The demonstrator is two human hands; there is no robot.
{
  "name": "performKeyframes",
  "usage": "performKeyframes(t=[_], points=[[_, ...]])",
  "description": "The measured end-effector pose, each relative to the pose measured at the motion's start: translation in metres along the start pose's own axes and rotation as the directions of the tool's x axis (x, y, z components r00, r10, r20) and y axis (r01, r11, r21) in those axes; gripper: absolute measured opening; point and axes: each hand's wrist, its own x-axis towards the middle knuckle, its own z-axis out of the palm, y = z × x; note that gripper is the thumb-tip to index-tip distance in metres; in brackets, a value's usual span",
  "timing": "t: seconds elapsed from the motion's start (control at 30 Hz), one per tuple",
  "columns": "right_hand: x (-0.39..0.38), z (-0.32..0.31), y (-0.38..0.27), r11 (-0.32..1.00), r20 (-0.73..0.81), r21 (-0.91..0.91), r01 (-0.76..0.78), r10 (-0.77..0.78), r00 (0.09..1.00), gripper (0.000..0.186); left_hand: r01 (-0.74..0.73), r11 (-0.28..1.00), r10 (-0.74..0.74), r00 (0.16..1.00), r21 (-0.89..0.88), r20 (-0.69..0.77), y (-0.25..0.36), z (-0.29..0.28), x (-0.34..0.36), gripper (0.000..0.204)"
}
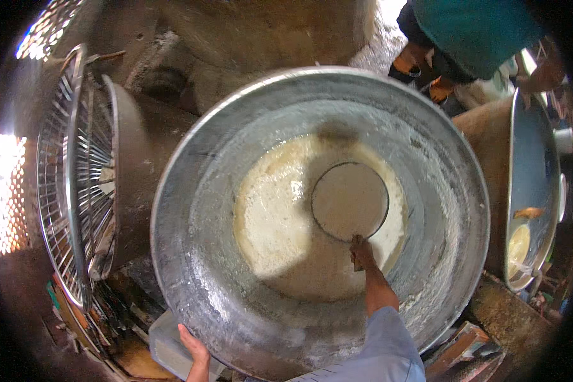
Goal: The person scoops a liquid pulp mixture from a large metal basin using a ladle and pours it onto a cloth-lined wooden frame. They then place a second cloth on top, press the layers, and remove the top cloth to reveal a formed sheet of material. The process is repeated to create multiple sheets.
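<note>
A: What is the biggest thing here?

B: The big metal pan (191, 267). It fills the middle of the view, and both hands are at it. The left hand (194, 349) is at the near rim, just below the pan's edge, and it seems to steady the pan; I cannot tell if the fingers are closed on the rim or only pressing on it.

A: And inside the pan?

B: A pale wet batter (280, 235) lies in the bottom, spreading to the left of the right hand and away from it. On the batter, just beyond the right hand, lies a round flat disc (350, 200) with a dark edge.

A: What does the right hand do?

B: The right hand (361, 253) reaches down into the pan, and its fingers are closed on the near edge of the disc.

A: How to do this step well, in your opinion?

B: I think the disc should stay flat, so it moves evenly over the batter and does not dig in on one side. The left hand should keep the pan firm. The pan wall looks slippery and floury, so a slow steady movement is better.

A: Something else around?

B: A wire fan guard (76, 178) is far left of the left hand. Another person in a teal top (477, 32) stands beyond the pan.
</note>
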Motion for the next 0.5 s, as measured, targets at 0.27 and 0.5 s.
performKeyframes(t=[0.27,0.5], points=[[-0.149,0.006,-0.066,0.892,0.214,-0.385,0.236,-0.162,0.963,0.013,-0.133,0.963,0.165,0.979,-0.233,0.123,0.025,0.002,-0.006,0.052],[-0.392,0.088,-0.171,0.461,0.34,-0.838,0.293,0.02,0.94,0.011,0.221,0.819,-0.056,0.949,-0.53,0.309,-0.081,-0.057,-0.007,0.028]])
